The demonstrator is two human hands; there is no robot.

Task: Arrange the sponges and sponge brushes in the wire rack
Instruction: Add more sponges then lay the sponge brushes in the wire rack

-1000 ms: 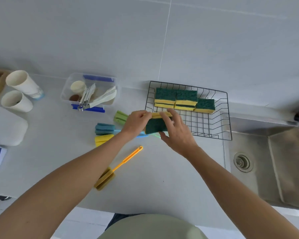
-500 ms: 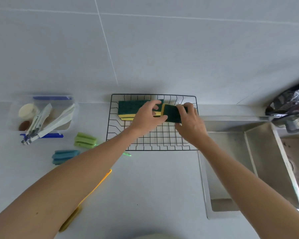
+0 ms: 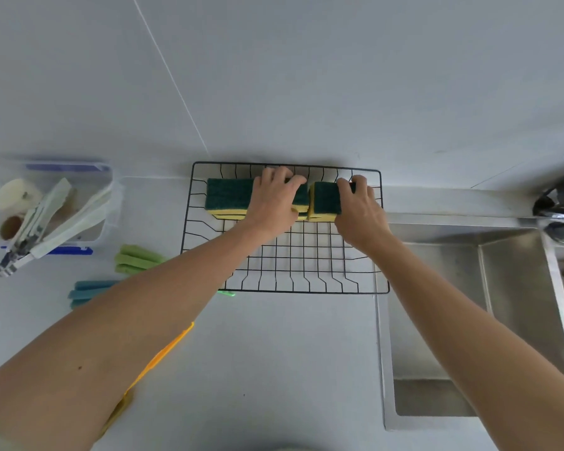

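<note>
Sponges: we see green-topped, yellow-bodied sponges (image 3: 228, 198) stacked in a row along the far side of the wire rack (image 3: 287, 281), close to the wall.
Wire rack: black, on the white counter (image 3: 274, 369), just left of the steel sink (image 3: 463, 288); its near half holds nothing we can see.
Left hand: our left hand (image 3: 274, 203) lies palm-down over the middle of the row, fingers curled over the far edge of the sponges, pressing on them.
Right hand: our right hand (image 3: 358, 209) grips the right-end sponge (image 3: 324, 198), fingers over its far edge; we cannot see the thumb.
Sponge brushes: a green one (image 3: 137, 260) and a blue one (image 3: 85, 292) lie on the counter left of the rack, partly hidden by the left forearm; an orange-handled one (image 3: 166, 349) lies nearer us, also under that arm.
Other items: a clear plastic container (image 3: 106, 203) with blue clips sits at far left, holding tongs (image 3: 30, 236) and small round objects.
</note>
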